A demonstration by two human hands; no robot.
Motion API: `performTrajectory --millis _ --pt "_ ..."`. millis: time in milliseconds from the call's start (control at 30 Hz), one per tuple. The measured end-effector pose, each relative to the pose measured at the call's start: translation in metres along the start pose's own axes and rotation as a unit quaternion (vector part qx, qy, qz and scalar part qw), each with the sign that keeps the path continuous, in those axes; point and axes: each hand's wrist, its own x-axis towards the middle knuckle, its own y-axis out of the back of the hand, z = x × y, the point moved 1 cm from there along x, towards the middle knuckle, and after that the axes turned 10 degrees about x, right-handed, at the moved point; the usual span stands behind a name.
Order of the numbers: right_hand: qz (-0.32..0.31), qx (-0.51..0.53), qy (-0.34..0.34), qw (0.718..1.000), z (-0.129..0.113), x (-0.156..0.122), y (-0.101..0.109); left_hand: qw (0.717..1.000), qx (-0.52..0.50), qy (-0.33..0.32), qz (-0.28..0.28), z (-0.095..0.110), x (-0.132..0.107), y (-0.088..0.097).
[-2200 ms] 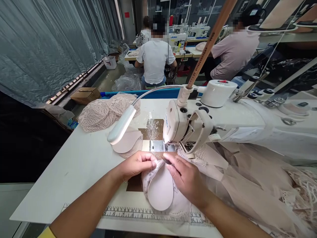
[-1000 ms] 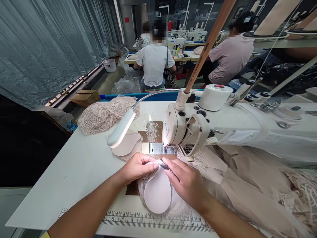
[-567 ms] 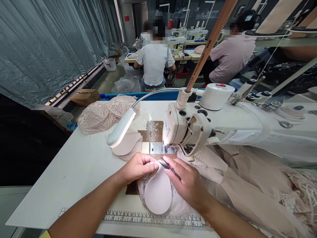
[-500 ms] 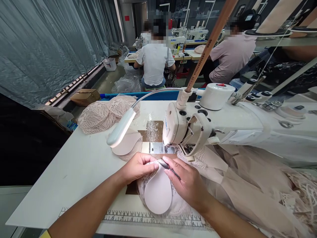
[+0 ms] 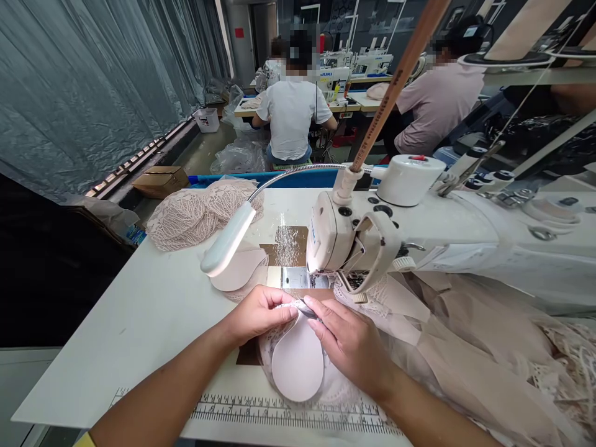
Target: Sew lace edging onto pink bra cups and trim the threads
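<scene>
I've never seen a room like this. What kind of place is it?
Probably a garment sewing workshop: a sewing machine stands on the table, lace pieces are piled nearby, and other people sit at more machines behind.

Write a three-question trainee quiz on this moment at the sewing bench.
1. True or false: the left hand pinches the top edge of the lace-edged cup, in front of the sewing machine.
2. What does the right hand hold at the cup's top edge? A: a small metal tool. B: a thread spool. C: a marker pen.
3. Fill in: the printed ruler runs along the ___ edge of the table.

Key: 1 true; 2 A; 3 near.
</scene>
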Motion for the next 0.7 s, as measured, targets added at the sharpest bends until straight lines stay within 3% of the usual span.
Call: performTrajectory --millis 333,567,700 --pt "0.012 0.018 0.004 1.0 0.0 0.001 -0.001 1.0 -0.009 -0.007 -0.015 0.0 0.0 -0.002" --pt "0.012 0.155 -0.024 0.988 -0.002 0.002 0.002 1.0 0.003 -0.002 -0.022 -0.006 0.001 -0.001" --pt "0.032 0.173 -0.053 0.983 -0.003 0.002 0.006 1.0 0.016 0.01 -0.006 -0.011 0.003 0.001"
